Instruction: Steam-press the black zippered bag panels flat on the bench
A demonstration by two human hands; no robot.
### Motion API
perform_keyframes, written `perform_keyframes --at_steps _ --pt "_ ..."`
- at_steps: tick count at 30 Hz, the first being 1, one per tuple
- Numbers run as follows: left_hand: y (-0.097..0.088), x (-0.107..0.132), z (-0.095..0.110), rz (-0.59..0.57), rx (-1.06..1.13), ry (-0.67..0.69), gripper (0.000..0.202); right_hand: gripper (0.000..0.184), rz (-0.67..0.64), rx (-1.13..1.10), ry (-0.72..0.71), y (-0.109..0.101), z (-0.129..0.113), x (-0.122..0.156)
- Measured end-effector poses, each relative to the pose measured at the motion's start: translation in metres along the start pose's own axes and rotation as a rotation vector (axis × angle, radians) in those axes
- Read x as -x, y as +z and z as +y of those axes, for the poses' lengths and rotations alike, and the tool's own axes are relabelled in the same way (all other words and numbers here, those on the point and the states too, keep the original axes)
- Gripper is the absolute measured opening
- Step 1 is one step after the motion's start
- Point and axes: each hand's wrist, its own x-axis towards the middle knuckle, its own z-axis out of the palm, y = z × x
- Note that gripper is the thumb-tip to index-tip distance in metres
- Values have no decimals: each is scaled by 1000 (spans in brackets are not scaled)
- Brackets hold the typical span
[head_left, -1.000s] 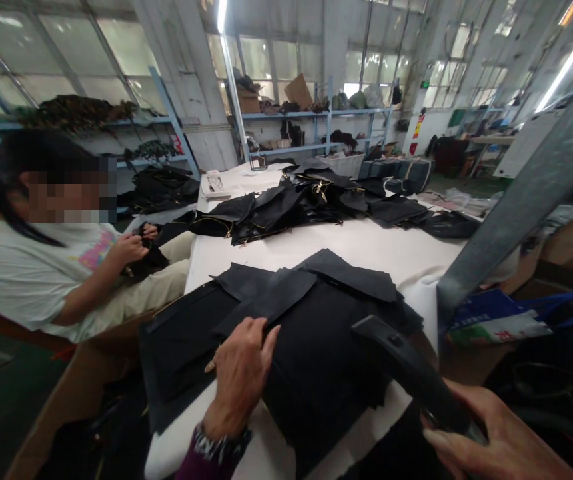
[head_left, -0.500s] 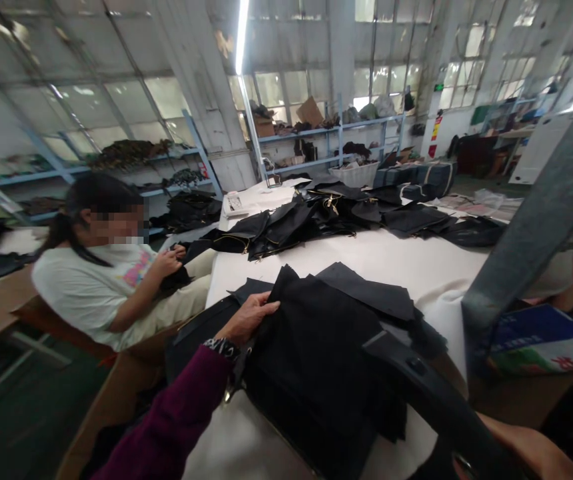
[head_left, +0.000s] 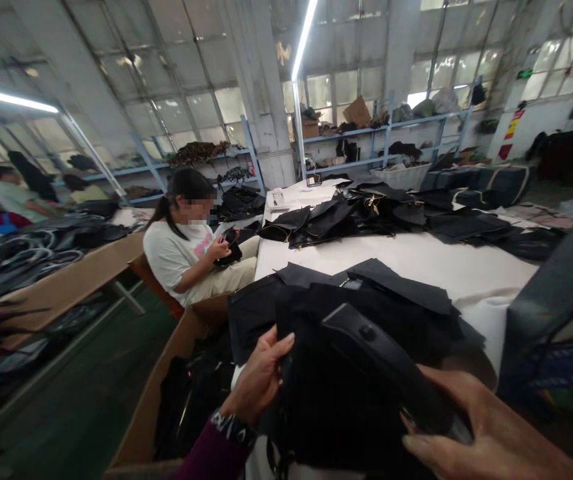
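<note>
My left hand [head_left: 261, 375] grips the edge of a black fabric piece [head_left: 336, 393], lifted off the stack of black fabric pieces [head_left: 391, 293] on the white table [head_left: 416, 257]. My right hand [head_left: 486, 433] is wrapped round the handle of a long black tool [head_left: 381, 357] that points up and left over the lifted fabric. The tool's far tip lies just above the piece, close to my left fingers.
A seated person in a white shirt [head_left: 176, 257] handles black fabric at the table's left. More black pieces with gold zips [head_left: 366, 213] lie further back. A cardboard box [head_left: 166, 373] stands below left, a grey metal post [head_left: 551, 300] right, blue shelves [head_left: 366, 127] behind.
My left hand has pulled the black piece off the stack toward me. The tool has swung left over it. My view has turned left, showing more of the room.
</note>
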Motion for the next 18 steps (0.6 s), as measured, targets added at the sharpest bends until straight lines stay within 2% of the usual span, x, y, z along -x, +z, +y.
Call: perform_keyframes --at_steps 3,5,8,12,15,18 --pt "7 29 -14 24 26 46 31 66 -101 -4 46 21 -11 7" --pt "12 46 -22 25 61 76 39 66 -140 -23 44 35 -15 12" --pt "17 71 -34 19 73 105 49 55 -148 -53 -14 55 -13 20" --pt "18 102 -60 66 25 150 47 36 -153 -56 -88 74 -9 34" --pt "15 121 -79 87 106 115 49 28 -113 -34 -102 80 -12 46" --pt "4 129 -88 144 238 78 51 20 -62 -9 -146 78 -14 57"
